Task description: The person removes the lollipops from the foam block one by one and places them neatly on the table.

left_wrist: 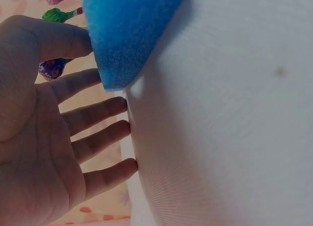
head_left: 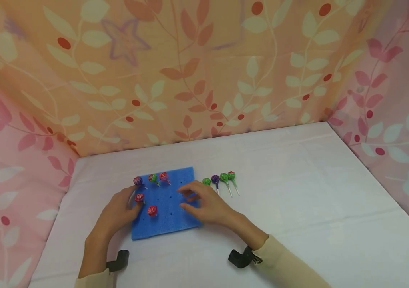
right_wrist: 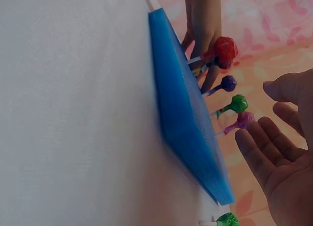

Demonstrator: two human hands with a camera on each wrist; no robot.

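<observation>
A blue foam board dotted with small holes lies on the table. Several wrapped lollipops stand upright in it: a purple one, a green one and a pink one along the far edge, and nearer, two red ones, one at the left and one further front. My left hand rests at the board's left edge, thumb and forefinger touching it, the other fingers spread against the table. Over the board's right side hovers my right hand, fingers apart, holding nothing.
Just right of the board, more lollipops lie in a row on the white table: green, purple, green and green-red. My right hand partly hides their sticks. Patterned curtains enclose the back and sides.
</observation>
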